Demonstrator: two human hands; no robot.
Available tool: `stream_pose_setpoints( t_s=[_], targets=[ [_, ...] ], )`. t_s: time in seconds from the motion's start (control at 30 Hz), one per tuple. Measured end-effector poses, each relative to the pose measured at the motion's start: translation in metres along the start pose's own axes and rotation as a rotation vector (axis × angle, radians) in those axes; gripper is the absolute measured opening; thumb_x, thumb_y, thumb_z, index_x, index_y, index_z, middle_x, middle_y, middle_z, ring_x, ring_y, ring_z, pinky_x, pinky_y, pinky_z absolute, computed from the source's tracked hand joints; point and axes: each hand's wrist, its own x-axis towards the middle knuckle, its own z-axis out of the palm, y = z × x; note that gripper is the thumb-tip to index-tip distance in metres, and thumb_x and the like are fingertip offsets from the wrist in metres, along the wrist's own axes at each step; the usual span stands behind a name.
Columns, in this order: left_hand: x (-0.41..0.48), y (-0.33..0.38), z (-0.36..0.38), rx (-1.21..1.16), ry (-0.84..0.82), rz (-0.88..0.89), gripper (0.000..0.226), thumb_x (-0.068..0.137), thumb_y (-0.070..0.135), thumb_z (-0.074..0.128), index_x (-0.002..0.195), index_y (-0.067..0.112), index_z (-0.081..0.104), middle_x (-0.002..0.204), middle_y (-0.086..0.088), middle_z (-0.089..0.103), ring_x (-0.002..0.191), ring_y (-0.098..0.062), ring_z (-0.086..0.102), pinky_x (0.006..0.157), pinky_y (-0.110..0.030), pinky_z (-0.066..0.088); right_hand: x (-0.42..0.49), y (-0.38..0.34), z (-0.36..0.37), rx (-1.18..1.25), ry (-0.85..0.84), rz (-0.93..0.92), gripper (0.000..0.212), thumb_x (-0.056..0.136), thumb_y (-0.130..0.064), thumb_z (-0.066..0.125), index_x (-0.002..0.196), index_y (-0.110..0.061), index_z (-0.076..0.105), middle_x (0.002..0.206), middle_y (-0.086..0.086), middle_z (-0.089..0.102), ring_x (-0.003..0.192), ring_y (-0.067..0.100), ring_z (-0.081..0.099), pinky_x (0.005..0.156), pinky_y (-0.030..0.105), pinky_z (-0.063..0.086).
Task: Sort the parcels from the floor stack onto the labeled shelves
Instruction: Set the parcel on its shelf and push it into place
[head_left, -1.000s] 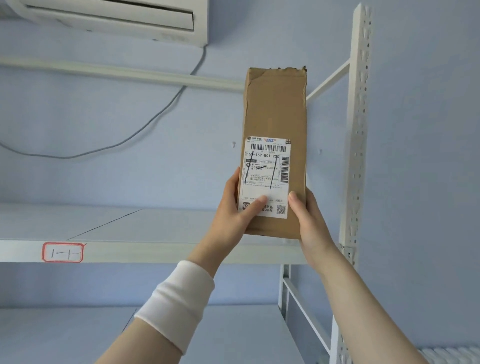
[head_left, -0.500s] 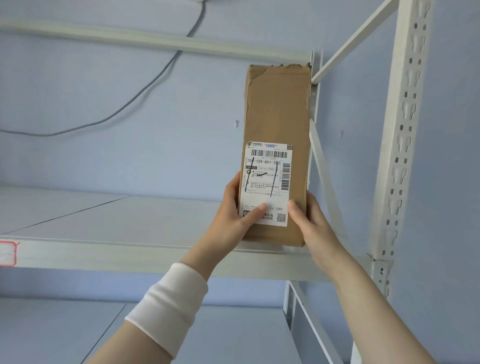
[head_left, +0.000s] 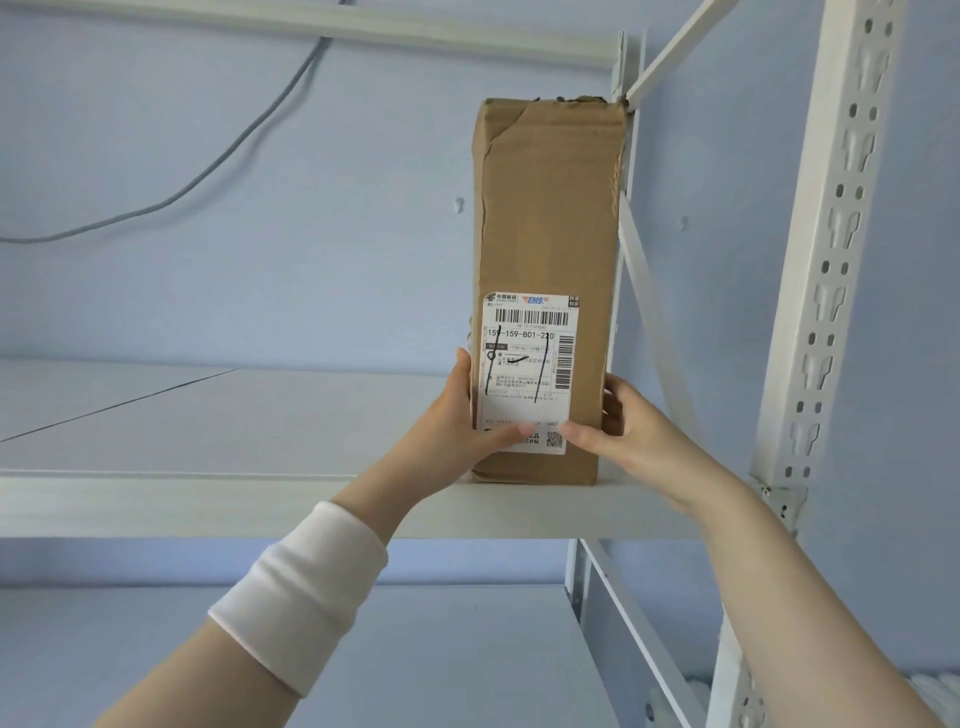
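Observation:
A tall brown cardboard parcel (head_left: 548, 223) stands upright at the right end of the upper white shelf (head_left: 260, 499), its bottom edge on the shelf board. A white shipping label with a handwritten "1-1" faces me. My left hand (head_left: 462, 421) holds the parcel's lower left side, thumb across the label. On the lower right side, my right hand (head_left: 628, 431) grips it with the thumb on the front. The parcel's top reaches the rack's upper beam.
The white perforated rack post (head_left: 821, 291) rises at the right, with a diagonal brace (head_left: 654, 322) behind the parcel. A lower shelf (head_left: 415, 649) lies beneath. A grey cable (head_left: 218, 161) runs along the blue wall. The upper shelf's left stretch holds nothing.
The parcel has moved forward and down from the air onto the right end of the upper shelf. The view has shifted right, so the red-boxed shelf label is out of frame.

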Motion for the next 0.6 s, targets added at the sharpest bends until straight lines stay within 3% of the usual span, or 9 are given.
stream_pose_setpoints(
  t_s=[0.1, 0.2, 0.33, 0.47, 0.6],
  targets=[
    [0.004, -0.007, 0.0, 0.057, -0.038, -0.053, 0.086, 0.077, 0.037, 0.073, 0.145, 0.02, 0.022, 0.131, 0.015, 0.055, 0.121, -0.006, 0.053, 0.107, -0.036, 0.041, 0.001, 0.001, -0.001, -0.06, -0.009, 0.042, 0.051, 0.079, -0.017, 0.071, 0.121, -0.029, 0.044, 0.105, -0.024, 0.059, 0.097, -0.01, 0.057, 0.08, 0.007, 0.049],
    [0.009, -0.008, 0.002, 0.049, -0.026, -0.094, 0.072, 0.079, 0.033, 0.072, 0.138, 0.018, 0.034, 0.13, 0.011, 0.057, 0.117, -0.009, 0.056, 0.106, -0.035, 0.042, 0.006, 0.005, 0.0, -0.096, 0.019, 0.067, 0.047, 0.077, -0.018, 0.074, 0.117, -0.025, 0.05, 0.104, -0.019, 0.062, 0.094, -0.008, 0.06, 0.077, 0.008, 0.05],
    [0.024, -0.013, 0.001, 0.073, 0.008, -0.159, 0.08, 0.078, 0.03, 0.073, 0.142, 0.012, 0.027, 0.134, 0.004, 0.052, 0.12, -0.014, 0.052, 0.104, -0.03, 0.041, 0.021, 0.008, 0.0, -0.121, 0.019, 0.113, 0.045, 0.076, -0.015, 0.075, 0.115, -0.023, 0.053, 0.102, -0.015, 0.065, 0.093, -0.002, 0.062, 0.081, 0.014, 0.05],
    [0.051, -0.027, -0.005, 0.135, -0.047, -0.214, 0.085, 0.079, 0.031, 0.073, 0.143, 0.008, 0.022, 0.138, 0.001, 0.048, 0.126, -0.02, 0.047, 0.106, -0.037, 0.039, 0.049, 0.016, 0.001, -0.169, 0.008, 0.172, 0.049, 0.076, -0.016, 0.076, 0.118, -0.021, 0.053, 0.112, -0.006, 0.066, 0.101, 0.01, 0.063, 0.091, 0.028, 0.051],
    [0.083, -0.045, -0.013, 0.164, -0.098, -0.296, 0.085, 0.077, 0.029, 0.075, 0.141, 0.006, 0.023, 0.139, -0.002, 0.046, 0.129, -0.022, 0.044, 0.108, -0.041, 0.037, 0.084, 0.026, 0.002, -0.157, -0.012, 0.253, 0.057, 0.076, -0.015, 0.077, 0.126, -0.017, 0.051, 0.116, -0.001, 0.066, 0.104, 0.016, 0.063, 0.09, 0.032, 0.053]
  ],
)
